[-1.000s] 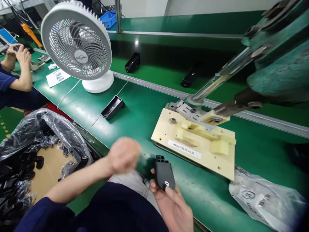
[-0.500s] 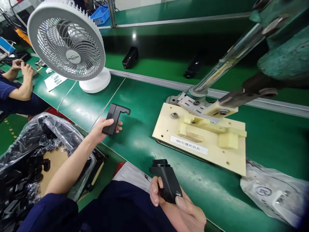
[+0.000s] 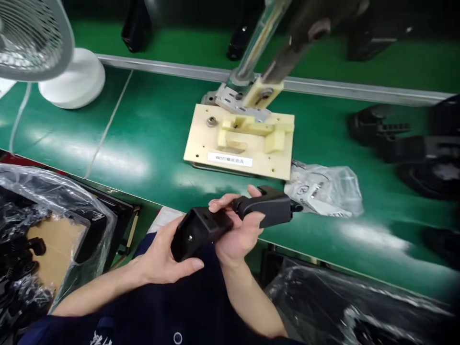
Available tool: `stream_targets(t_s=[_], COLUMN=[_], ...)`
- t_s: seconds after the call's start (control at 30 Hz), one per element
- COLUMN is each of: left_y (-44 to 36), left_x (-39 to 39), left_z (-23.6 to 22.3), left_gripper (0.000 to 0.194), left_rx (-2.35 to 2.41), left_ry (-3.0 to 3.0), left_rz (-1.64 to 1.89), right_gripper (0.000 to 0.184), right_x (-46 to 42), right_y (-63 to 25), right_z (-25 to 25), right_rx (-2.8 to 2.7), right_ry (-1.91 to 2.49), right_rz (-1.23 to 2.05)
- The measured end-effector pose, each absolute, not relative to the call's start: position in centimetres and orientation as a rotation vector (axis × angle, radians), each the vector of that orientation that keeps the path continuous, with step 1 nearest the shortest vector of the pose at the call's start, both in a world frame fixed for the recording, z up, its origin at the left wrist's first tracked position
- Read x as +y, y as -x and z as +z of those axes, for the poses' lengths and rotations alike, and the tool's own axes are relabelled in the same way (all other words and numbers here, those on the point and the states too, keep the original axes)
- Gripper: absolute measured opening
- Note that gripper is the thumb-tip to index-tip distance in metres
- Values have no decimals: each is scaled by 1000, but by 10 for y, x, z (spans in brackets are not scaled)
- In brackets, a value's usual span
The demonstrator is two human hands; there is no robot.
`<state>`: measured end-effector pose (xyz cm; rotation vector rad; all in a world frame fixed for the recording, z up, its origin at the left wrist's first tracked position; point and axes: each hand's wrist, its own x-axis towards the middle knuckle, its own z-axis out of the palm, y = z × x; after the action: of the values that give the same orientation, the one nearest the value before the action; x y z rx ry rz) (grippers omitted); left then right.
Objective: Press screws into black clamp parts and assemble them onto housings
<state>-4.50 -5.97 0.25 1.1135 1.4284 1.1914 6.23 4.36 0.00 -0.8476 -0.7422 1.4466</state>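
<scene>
My left hand (image 3: 163, 256) is closed around a black plastic housing (image 3: 206, 227), whose hollow open end faces up and left and shows a small bright dot inside. My right hand (image 3: 237, 239) grips a second black plastic part (image 3: 271, 207), angular and with a short stub at its right end. A fingertip of the right hand touches or nearly touches the left housing. Both parts are held close together over the bench's front edge. Beyond them lies a cream fixture plate (image 3: 196, 136) with raised blocks and a white label.
A press arm (image 3: 262, 38) rises behind the fixture. A plastic bag (image 3: 327, 189) lies to its right, with blurred black parts (image 3: 424, 143) farther right. The fan base (image 3: 77, 79) stands at left. Plastic-lined bins (image 3: 104, 225) flank the front edge; black housings (image 3: 136, 26) sit at the back.
My left hand has brought its black part in from the left, beside the right hand. The right hand's part has turned and points rightward. The view has swung right and down.
</scene>
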Motion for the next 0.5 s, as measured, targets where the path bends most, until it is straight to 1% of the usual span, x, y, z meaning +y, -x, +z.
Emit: stream_targets(t_s=[0.07, 0.13, 0.2, 0.27, 0.33, 0.4, 0.5], left_y=[35, 23, 11, 2, -1, 2, 14], left_x=[-64, -68, -73, -76, -76, -75, -73], left_z=[4, 4, 2, -1, -3, -5, -12], left_gripper=[53, 41, 40, 40, 38, 38, 49], left_rx=[1316, 1186, 1072, 968, 874, 776, 668], left_ry=[-1144, -963, -654, -373, -196, -111, -72], left_rz=[1131, 1077, 1064, 1071, 1060, 1000, 858], right_gripper=[42, 50, 56, 58, 56, 50, 39], right_x=[42, 42, 42, 39, 36, 32, 25], right_y=[-67, -74, -80, -84, -86, -85, -79], right_z=[-3, -6, -8, -9, -11, -13, -16], right_rx=[-619, -529, -492, -494, -510, -540, -642], right_ry=[945, 994, 995, 979, 971, 982, 1008], right_rz=[1423, 1437, 1484, 1520, 1519, 1501, 1451])
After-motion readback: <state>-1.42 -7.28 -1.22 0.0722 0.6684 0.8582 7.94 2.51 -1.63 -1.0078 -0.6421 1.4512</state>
